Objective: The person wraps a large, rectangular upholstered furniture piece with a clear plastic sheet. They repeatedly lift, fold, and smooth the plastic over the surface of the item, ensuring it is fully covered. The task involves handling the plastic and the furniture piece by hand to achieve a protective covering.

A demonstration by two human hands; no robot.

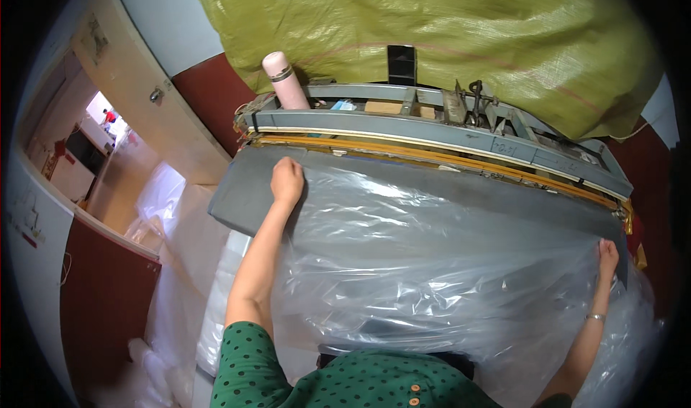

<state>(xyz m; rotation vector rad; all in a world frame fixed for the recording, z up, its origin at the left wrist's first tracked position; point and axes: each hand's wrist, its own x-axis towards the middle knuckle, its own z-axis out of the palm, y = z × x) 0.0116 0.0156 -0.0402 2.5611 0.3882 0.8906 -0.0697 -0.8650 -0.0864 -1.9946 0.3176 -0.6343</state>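
A wide sheet of clear plastic film (417, 242) lies over a dark grey work surface (252, 174) and hangs down toward my body. My left hand (287, 180) is closed on the film's left edge, near the far side of the surface. At the right end my right hand (608, 255) pinches the film's other edge, closer to me. Between the two hands the film is drawn out, with shiny wrinkles in its nearer part. Just past the surface runs a long bar machine with a yellow-orange strip (432, 159) along its front.
A pink bottle (285, 82) stands on the machine's grey metal frame (446, 128), left of a clamp-like metal part (475, 102). Yellow-green woven sheeting (432, 19) hangs behind. At left are a door (140, 77) and a heap of clear film (165, 264).
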